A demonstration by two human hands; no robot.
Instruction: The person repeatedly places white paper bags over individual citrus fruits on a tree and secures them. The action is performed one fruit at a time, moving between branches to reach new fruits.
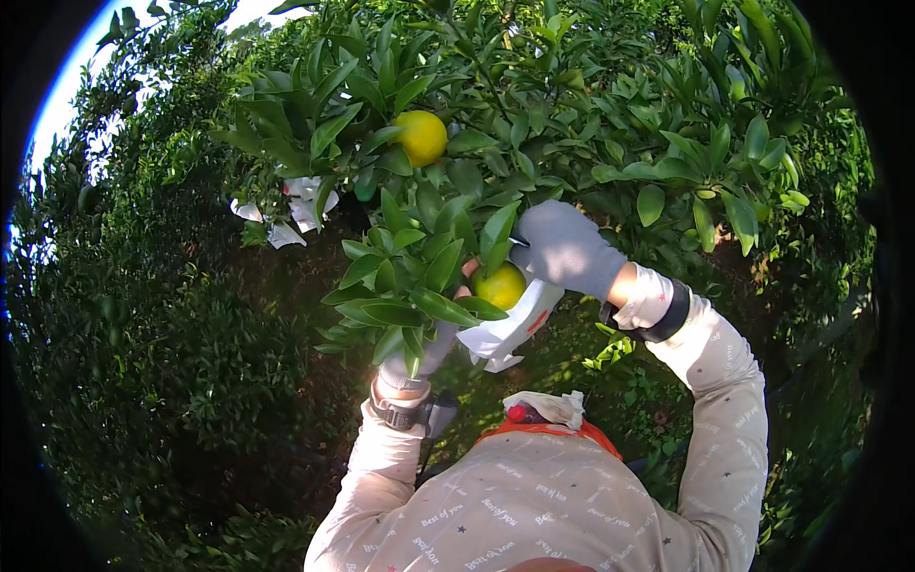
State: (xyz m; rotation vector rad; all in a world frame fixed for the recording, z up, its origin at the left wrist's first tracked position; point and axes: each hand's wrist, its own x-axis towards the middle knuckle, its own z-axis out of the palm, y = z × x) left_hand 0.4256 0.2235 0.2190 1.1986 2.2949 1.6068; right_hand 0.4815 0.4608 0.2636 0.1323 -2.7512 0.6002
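A yellow-green citrus fruit point(500, 286) hangs on a leafy branch in front of me, between my two hands. My right hand point(568, 247), in a grey glove, is closed at the upper end of a white paper bag point(511, 322) with red print. The bag lies along the fruit's right side and underside, leaving its front bare. My left hand point(437, 347), also gloved, reaches up from below behind the leaves point(400, 300). Bare fingertips show just left of the fruit; foliage hides most of that hand and whatever it grips.
Another yellow fruit point(422, 138) hangs higher up among the leaves. Crumpled white paper point(309, 202) sits in the branches at left. At my waist, an orange-red pouch point(604, 437) holds pale paper point(550, 407) and a red object point(517, 413). Dense foliage surrounds both arms.
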